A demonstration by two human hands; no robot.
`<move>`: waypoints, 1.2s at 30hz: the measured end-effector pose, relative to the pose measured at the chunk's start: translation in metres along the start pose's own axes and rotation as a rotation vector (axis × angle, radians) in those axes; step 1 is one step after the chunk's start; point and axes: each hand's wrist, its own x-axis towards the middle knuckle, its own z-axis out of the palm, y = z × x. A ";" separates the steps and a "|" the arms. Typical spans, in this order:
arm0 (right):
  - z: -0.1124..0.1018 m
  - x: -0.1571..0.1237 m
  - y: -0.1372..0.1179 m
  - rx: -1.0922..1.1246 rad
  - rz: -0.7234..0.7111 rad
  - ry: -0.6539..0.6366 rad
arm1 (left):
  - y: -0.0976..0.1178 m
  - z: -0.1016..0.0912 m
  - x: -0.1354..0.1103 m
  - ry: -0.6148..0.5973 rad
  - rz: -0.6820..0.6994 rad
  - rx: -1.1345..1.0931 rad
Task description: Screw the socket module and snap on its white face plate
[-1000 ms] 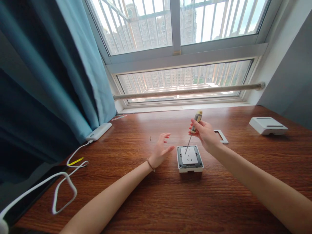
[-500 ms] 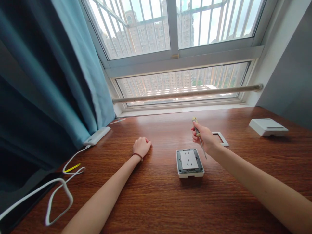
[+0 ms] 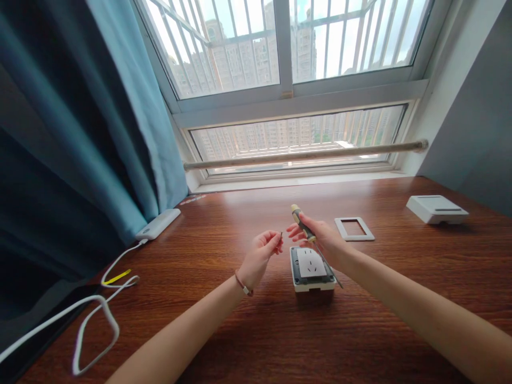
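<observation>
A white power socket [image 3: 311, 263] in a grey frame sits face up on a white back box on the wooden table. To its upper left, my left hand [image 3: 262, 253] pinches a small dark screw [image 3: 281, 235] between thumb and fingertips. My right hand [image 3: 322, 237] holds a screwdriver [image 3: 303, 224] by its yellow and grey handle, just above the socket's far edge. Its thin shaft slants down to the right, passing over the socket's right side. The two hands are close together but apart. Behind my right hand lies a white cover frame [image 3: 355, 238], flat on the table.
Another white box [image 3: 437, 208] stands at the far right of the table [image 3: 240, 341]. At the left lie a white power bank [image 3: 159, 224], its white cable [image 3: 116, 320] and a yellow strip [image 3: 117, 277]. A blue curtain [image 3: 132, 133] hangs on the left, and a window rises behind.
My left hand has lifted off the table and moved right, now showing a small screw in its pinch. My right hand has shifted left with the screwdriver, uncovering the cover frame.
</observation>
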 end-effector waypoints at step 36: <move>0.018 -0.024 -0.008 -0.430 -0.572 0.055 | 0.039 0.023 -0.044 -0.292 -0.140 -0.583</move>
